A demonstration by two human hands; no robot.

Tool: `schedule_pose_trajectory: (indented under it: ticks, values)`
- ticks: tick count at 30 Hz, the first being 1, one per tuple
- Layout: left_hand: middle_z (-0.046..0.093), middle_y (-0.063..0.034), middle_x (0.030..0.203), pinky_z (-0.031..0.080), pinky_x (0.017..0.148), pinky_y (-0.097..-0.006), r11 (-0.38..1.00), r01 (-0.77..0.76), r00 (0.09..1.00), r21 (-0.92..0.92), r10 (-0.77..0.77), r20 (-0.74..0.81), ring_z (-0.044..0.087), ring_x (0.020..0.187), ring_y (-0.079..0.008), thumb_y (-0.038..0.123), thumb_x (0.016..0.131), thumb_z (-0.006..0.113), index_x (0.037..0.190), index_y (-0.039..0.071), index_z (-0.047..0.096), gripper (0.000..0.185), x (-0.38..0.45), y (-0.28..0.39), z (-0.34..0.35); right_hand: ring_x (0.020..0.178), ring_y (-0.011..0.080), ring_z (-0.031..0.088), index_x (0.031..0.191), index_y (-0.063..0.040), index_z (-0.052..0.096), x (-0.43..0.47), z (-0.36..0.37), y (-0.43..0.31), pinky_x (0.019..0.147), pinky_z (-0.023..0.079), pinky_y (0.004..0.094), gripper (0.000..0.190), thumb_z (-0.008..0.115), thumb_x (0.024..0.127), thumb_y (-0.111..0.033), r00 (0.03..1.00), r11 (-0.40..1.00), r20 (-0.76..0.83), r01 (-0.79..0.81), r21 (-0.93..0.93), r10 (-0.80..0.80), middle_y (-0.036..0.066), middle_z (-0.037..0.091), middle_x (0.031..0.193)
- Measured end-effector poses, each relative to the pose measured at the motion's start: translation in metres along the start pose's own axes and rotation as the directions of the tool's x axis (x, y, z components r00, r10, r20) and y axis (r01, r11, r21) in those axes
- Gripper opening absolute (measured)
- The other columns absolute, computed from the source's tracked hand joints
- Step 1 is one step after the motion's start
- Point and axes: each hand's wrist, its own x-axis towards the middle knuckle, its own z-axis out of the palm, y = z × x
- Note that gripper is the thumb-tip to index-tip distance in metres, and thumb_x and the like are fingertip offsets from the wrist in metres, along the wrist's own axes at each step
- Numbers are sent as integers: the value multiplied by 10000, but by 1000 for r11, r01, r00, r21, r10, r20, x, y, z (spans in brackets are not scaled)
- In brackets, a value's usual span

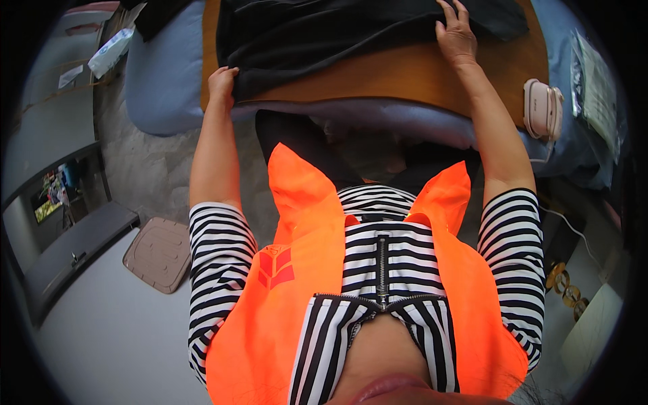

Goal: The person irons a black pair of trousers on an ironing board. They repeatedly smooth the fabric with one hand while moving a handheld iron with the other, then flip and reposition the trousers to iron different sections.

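Observation:
A black cloth garment [314,45] lies spread over a brown wooden board [395,71], which rests on a blue-grey cloth cover. At the garment's lower left corner my left hand [223,83] pinches its edge between thumb and fingers. My right hand [458,35] is on the garment's near edge at the upper right, fingers apart; the fingertips reach the top rim of the picture. Whether it grips any fabric is not plain. The garment's far part runs out of view.
A small pale pink corded appliance [542,109] sits at the board's right edge. Beyond it lies a clear plastic package [595,96]. A brown plastic lid [158,254] is on the floor at left, near a dark cabinet [83,253]. A white packet [112,50] is at upper left.

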Motion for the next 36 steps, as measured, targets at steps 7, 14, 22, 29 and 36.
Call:
schedule_pose_trajectory:
  ticks: [7,14,22,29,36]
  values:
    - [677,-42,912,504,759,-304,942,119,954,-313,-21,301,623,850,-153,77,833,706,1087,24,712,260,-8,5,-22,1098,312,660,1056,-112,681,-18,-26,20,902,560,412,139,633,926,-122,986,986,55,152,64,-156,63,641,1248]
    - [702,-32,1005,530,810,-273,909,-417,903,18,412,120,663,909,-144,97,899,686,1192,15,681,304,-39,-1,-20,1033,328,667,1042,-116,673,-85,-76,27,874,550,419,113,659,930,-126,950,997,306,73,-19,-64,62,639,1196]
    - [735,-203,1023,542,830,-527,536,-503,806,678,575,144,702,977,-409,275,919,685,1264,149,621,373,-70,-1,-8,1001,288,671,1025,-124,670,-87,-76,26,849,544,426,87,651,947,-157,931,961,349,186,-206,-106,48,647,1133]
    - [682,-147,1127,527,915,-459,506,-651,658,566,748,87,645,1098,-360,270,913,700,1227,111,650,356,-50,26,0,1065,282,637,1097,-102,673,-63,-62,-66,910,498,404,179,664,918,-116,917,945,228,320,65,-326,73,665,1131]
    - [706,-146,1213,524,956,-434,535,-637,711,555,685,155,657,1155,-324,515,873,725,1275,121,664,567,11,78,69,1256,329,560,1215,-95,677,-75,-1,-173,1053,446,438,338,715,882,-142,837,871,266,411,269,-477,132,609,1326]
